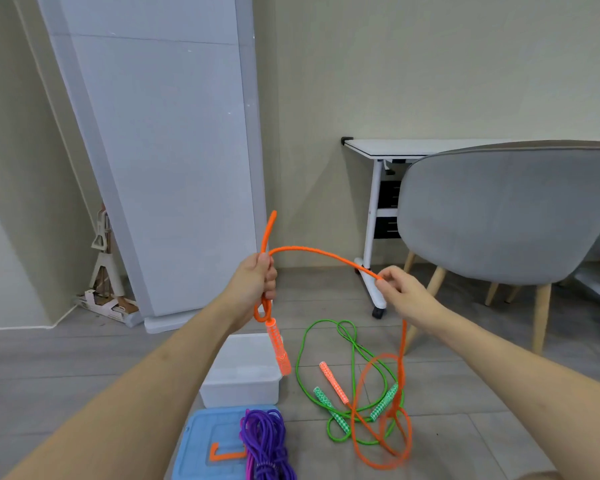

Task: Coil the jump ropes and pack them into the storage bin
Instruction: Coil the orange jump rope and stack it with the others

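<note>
With the left hand [257, 282] gripping gathered loops of the orange rope [321, 253] and the right hand [400, 289] pinching it, feed even, untwisted loops.

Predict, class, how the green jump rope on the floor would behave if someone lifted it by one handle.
The green jump rope lies in loose curves, so it would probably hang limp. Its loops cross the orange rope on the floor, so it may snag and drag that along. Its second handle would likely swing.

The grey plank floor [84, 368] carries a white bin [239, 389] and blue lid [201, 441]. Green rope [300, 368] and orange rope [368, 455] lie tangled beside them.
</note>
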Tool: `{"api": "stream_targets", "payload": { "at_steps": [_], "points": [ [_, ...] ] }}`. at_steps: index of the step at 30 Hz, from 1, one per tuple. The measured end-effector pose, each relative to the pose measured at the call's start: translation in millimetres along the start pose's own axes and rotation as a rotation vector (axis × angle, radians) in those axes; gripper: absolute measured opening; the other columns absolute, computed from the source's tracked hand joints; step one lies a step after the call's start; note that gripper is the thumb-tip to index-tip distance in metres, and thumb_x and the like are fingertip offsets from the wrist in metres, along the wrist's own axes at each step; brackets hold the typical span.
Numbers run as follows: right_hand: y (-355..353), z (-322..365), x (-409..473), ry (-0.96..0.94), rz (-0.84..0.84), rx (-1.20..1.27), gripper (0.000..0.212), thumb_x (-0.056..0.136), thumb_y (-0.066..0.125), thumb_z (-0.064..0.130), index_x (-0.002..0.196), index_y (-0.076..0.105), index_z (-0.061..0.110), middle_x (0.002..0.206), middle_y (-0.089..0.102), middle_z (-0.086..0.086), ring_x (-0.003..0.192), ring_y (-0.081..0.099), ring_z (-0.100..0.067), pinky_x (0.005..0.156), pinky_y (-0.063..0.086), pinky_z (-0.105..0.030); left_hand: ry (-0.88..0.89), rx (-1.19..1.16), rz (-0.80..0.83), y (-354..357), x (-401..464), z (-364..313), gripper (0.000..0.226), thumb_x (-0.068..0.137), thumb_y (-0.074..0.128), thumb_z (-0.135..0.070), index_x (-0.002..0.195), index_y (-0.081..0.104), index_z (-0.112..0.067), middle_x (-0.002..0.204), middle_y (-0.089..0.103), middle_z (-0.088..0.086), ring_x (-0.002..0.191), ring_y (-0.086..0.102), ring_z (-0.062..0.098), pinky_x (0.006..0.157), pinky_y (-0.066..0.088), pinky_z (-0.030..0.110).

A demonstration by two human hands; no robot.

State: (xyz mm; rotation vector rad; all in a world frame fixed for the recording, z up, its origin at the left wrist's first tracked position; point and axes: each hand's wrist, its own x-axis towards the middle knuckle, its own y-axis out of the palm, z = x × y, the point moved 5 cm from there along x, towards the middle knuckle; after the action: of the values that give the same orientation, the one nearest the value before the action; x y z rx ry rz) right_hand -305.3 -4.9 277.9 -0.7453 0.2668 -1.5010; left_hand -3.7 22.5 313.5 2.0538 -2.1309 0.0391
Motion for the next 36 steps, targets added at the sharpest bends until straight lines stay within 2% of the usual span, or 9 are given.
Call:
{"api": "stream_targets", "payload": {
  "at_steps": [3,7,10,12,14,19,26,31,36],
  "points": [
    [0,13,3,-0.014,-0.077,0.119,0.011,0.103,0.056,0.018,0.094,0.054,0.013,0.065,0.045,-0.004,0.06,0.038,-0.014,0.055,0.033,-0.026,0.013,0.044,0.021,8,-1,5,0.028,0.111,0.028,-0.02,0.087,0.042,-0.016,0.069,0.042,-0.001,0.05,0.03,0.009,0.052,0.032,0.024],
    [5,35,0,-0.072,-0.073,0.211,0.013,0.1,0.063,0.016,0.09,0.061,0.008,0.07,0.058,-0.003,0.056,0.046,-0.003,0.056,0.037,-0.014,0.028,0.078,0.053,22,-1,9,0.02,0.11,0.03,-0.016,0.093,0.041,-0.014,0.072,0.046,0.001,0.053,0.034,0.01,0.054,0.032,0.025],
    [11,44,1,-0.091,-0.1,0.25,0.009,0.096,0.068,0.017,0.088,0.071,0.015,0.075,0.065,0.002,0.062,0.049,-0.003,0.063,0.041,-0.022,0.055,0.129,0.054,31,-2,10,0.015,0.109,0.033,-0.017,0.097,0.041,-0.013,0.072,0.047,0.001,0.055,0.037,0.011,0.054,0.035,0.023],
    [16,49,1,-0.111,-0.124,0.251,0.01,0.097,0.067,0.014,0.093,0.076,0.018,0.072,0.066,0.013,0.064,0.051,-0.001,0.066,0.042,-0.022,0.067,0.151,0.059,37,-3,12,0.015,0.108,0.034,-0.017,0.099,0.044,-0.013,0.072,0.049,0.0,0.057,0.04,0.011,0.055,0.038,0.023],
    [19,58,0,-0.133,-0.134,0.252,0.017,0.098,0.064,0.009,0.1,0.078,0.018,0.065,0.06,0.018,0.06,0.05,-0.002,0.062,0.038,-0.017,0.073,0.161,0.058,42,-4,14,0.018,0.109,0.033,-0.017,0.101,0.048,-0.014,0.073,0.048,0.0,0.058,0.04,0.01,0.057,0.039,0.023],
    [33,76,-6,-0.171,-0.072,0.326,0.027,0.098,0.063,0.007,0.119,0.076,0.019,0.082,0.06,0.005,0.059,0.051,0.001,0.062,0.038,-0.014,0.08,0.159,0.0,50,-4,13,0.025,0.109,0.031,-0.016,0.106,0.055,-0.016,0.073,0.044,-0.001,0.059,0.038,0.01,0.056,0.039,0.02],
    [45,88,-12,-0.249,-0.056,0.217,0.032,0.099,0.063,0.008,0.128,0.072,0.02,0.091,0.06,-0.009,0.079,0.054,-0.006,0.076,0.042,-0.019,0.125,0.156,-0.031,53,-9,10,0.022,0.107,0.039,-0.011,0.108,0.06,-0.011,0.078,0.059,0.003,0.061,0.046,0.011,0.058,0.042,0.02],
    [46,94,-16,-0.274,-0.139,0.191,0.031,0.097,0.066,0.008,0.125,0.073,0.02,0.081,0.054,0.008,0.068,0.049,0.002,0.069,0.039,-0.011,0.1,0.107,-0.075,53,-9,12,0.019,0.106,0.044,-0.014,0.105,0.063,-0.012,0.086,0.069,0.005,0.069,0.056,0.013,0.069,0.047,0.029],
    [49,100,-19,-0.284,-0.17,0.121,0.031,0.095,0.068,0.009,0.121,0.076,0.024,0.084,0.059,0.007,0.07,0.053,0.0,0.069,0.039,-0.011,0.085,0.002,-0.065,58,-12,11,0.022,0.106,0.045,-0.015,0.101,0.067,-0.014,0.09,0.074,0.002,0.082,0.069,0.016,0.073,0.048,0.028]
  ]
}}
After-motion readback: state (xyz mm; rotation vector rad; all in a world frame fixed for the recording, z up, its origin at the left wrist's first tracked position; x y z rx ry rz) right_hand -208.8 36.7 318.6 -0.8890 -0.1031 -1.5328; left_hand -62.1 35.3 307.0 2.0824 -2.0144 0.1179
